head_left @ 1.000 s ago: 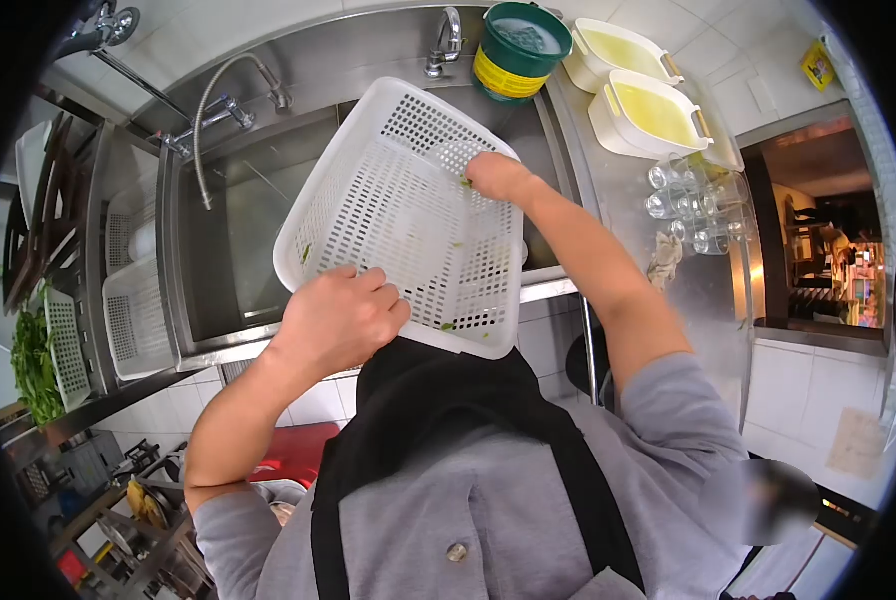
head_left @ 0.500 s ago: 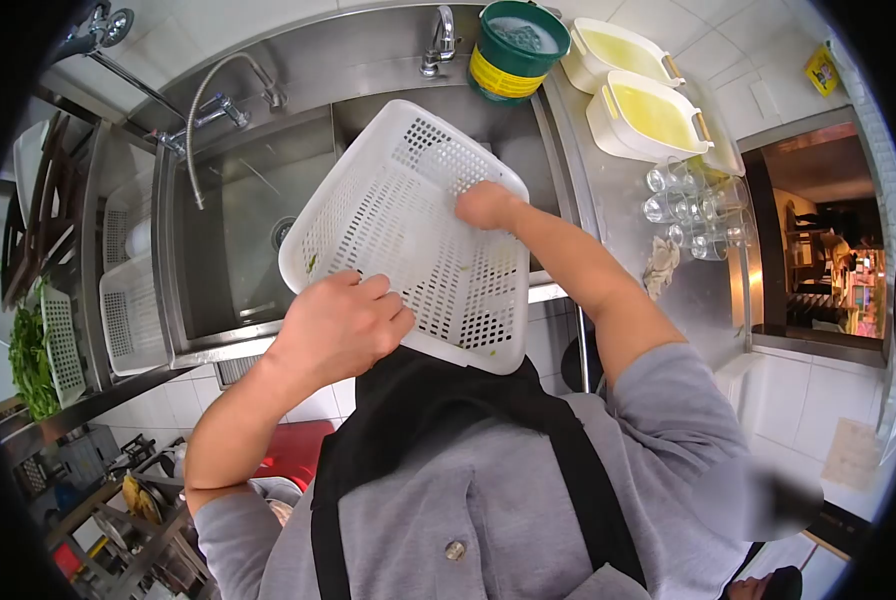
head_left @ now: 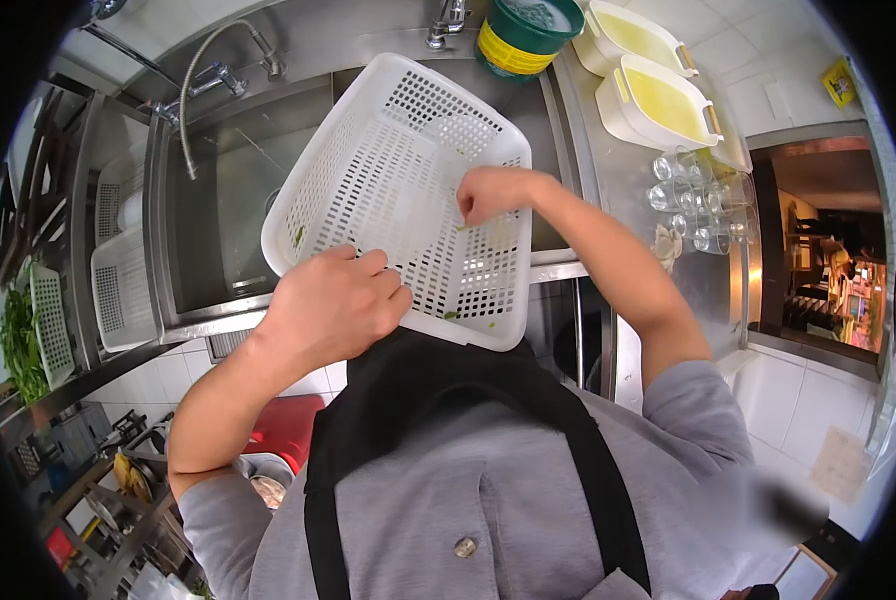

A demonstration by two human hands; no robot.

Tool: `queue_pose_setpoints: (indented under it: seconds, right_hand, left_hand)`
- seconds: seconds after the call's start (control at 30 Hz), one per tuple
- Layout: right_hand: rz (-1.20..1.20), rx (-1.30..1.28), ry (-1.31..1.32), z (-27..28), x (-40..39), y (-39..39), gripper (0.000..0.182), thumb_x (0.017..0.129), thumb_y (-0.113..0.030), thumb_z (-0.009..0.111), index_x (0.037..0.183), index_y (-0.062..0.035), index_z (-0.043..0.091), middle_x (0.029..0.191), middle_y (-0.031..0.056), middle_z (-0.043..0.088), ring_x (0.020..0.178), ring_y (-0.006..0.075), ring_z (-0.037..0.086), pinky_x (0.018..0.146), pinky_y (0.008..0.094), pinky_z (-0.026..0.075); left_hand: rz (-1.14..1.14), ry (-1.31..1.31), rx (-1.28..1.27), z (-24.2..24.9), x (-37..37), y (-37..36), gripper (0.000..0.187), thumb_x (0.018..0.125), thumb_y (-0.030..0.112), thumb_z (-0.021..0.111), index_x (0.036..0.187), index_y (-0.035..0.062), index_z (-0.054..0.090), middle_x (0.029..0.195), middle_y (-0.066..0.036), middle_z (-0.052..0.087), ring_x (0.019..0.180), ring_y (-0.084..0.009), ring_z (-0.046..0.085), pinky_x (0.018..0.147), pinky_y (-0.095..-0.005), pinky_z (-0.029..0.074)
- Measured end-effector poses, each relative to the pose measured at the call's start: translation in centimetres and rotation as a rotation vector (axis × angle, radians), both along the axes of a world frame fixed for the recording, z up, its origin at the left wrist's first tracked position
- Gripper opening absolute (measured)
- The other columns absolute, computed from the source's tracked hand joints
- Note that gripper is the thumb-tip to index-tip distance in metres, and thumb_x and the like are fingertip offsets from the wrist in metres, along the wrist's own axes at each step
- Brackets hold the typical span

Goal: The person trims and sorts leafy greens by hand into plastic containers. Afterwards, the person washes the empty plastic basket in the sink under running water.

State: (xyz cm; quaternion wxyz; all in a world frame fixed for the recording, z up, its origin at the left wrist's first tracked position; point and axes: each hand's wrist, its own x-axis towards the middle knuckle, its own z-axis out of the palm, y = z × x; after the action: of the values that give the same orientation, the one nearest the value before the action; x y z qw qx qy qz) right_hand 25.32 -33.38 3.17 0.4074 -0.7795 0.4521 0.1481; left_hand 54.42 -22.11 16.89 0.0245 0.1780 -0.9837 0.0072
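Note:
A white perforated plastic basket is tilted over the sink's front edge, its open top facing me. My left hand is closed over the basket's near-left rim, fingers curled inward. Inside the basket, my right hand has its fingers pinched together and pointing down near the right wall. A small green leaf scrap shows at those fingertips. Other green bits cling to the basket, including a leaf bit on the left wall and a scrap near the front.
Behind the basket lies a steel sink with a hose tap. A green bucket stands at the back. White tubs of yellowish liquid and several glasses occupy the right counter. Leafy greens sit far left.
My right hand has turned inside the basket, its fingertips now pointing down with a green scrap at them. My left hand keeps its hold on the rim. The view has shifted slightly.

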Motion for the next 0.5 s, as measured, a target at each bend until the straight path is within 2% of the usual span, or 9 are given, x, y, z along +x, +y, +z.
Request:
queue_pose_setpoints:
  seconds: [0.03, 0.13, 0.27, 0.37, 0.43, 0.5]
  right_hand:
    - [0.097, -0.043, 0.062, 0.7, 0.7, 1.4, 0.023, 0.075, -0.018, 0.072, 0.093, -0.0021, 0.074, 0.088, 0.0149, 0.074, 0.081, 0.0301, 0.070, 0.074, 0.0407, 0.055]
    - [0.004, -0.127, 0.138, 1.0, 1.4, 3.3, 0.023, 0.075, -0.018, 0.072, 0.093, -0.0031, 0.074, 0.091, 0.0149, 0.074, 0.083, 0.0314, 0.070, 0.075, 0.0407, 0.055]
    - [0.001, -0.165, 0.129, -1.0, 1.9, 4.3, 0.023, 0.076, -0.018, 0.072, 0.093, -0.0036, 0.074, 0.090, 0.0152, 0.074, 0.085, 0.0333, 0.070, 0.075, 0.0419, 0.055]
    - [0.029, -0.212, 0.134, -0.4, 2.4, 4.5, 0.023, 0.076, -0.018, 0.072, 0.093, -0.0026, 0.074, 0.086, 0.0135, 0.073, 0.081, 0.0295, 0.070, 0.075, 0.0416, 0.055]
    - [-0.182, -0.160, -0.378, 0.2, 1.2, 2.4, 0.017, 0.080, -0.015, 0.072, 0.091, -0.0021, 0.073, 0.081, 0.0088, 0.072, 0.072, 0.0203, 0.068, 0.068, 0.0372, 0.055]
    - [-0.513, 0.022, -0.545, 3.0, 0.6, 0.5, 0.011, 0.083, -0.012, 0.072, 0.090, -0.0024, 0.072, 0.076, 0.0044, 0.069, 0.066, 0.0113, 0.064, 0.061, 0.0303, 0.053]
  left_hand:
    - [-0.003, 0.000, -0.009, 0.0, -0.1, 0.0, 0.009, 0.071, 0.016, 0.066, 0.073, 0.0144, 0.058, 0.071, 0.004, 0.055, 0.079, -0.0138, 0.059, 0.066, -0.0296, 0.047]
    - [0.002, 0.033, 0.004, -0.5, 0.0, 0.0, 0.009, 0.071, 0.016, 0.066, 0.073, 0.0141, 0.058, 0.070, 0.004, 0.055, 0.078, -0.0140, 0.059, 0.066, -0.0294, 0.047]
    - [-0.013, 0.034, -0.008, -0.2, -0.2, 0.1, 0.008, 0.071, 0.016, 0.066, 0.073, 0.0139, 0.058, 0.070, 0.004, 0.056, 0.078, -0.0139, 0.059, 0.066, -0.0294, 0.047]
    - [-0.031, 0.004, -0.014, -0.1, -0.3, 0.2, 0.008, 0.072, 0.016, 0.066, 0.074, 0.0137, 0.059, 0.071, 0.004, 0.055, 0.079, -0.0138, 0.058, 0.065, -0.0292, 0.046]
    - [-0.015, 0.034, -0.009, -0.2, 0.0, 0.2, 0.009, 0.071, 0.016, 0.066, 0.075, 0.0136, 0.058, 0.071, 0.003, 0.054, 0.078, -0.0140, 0.057, 0.064, -0.0291, 0.045]
    - [-0.015, 0.036, 0.003, -0.3, 0.1, 0.4, 0.010, 0.071, 0.017, 0.065, 0.074, 0.0138, 0.057, 0.070, 0.003, 0.052, 0.077, -0.0140, 0.057, 0.063, -0.0292, 0.045]
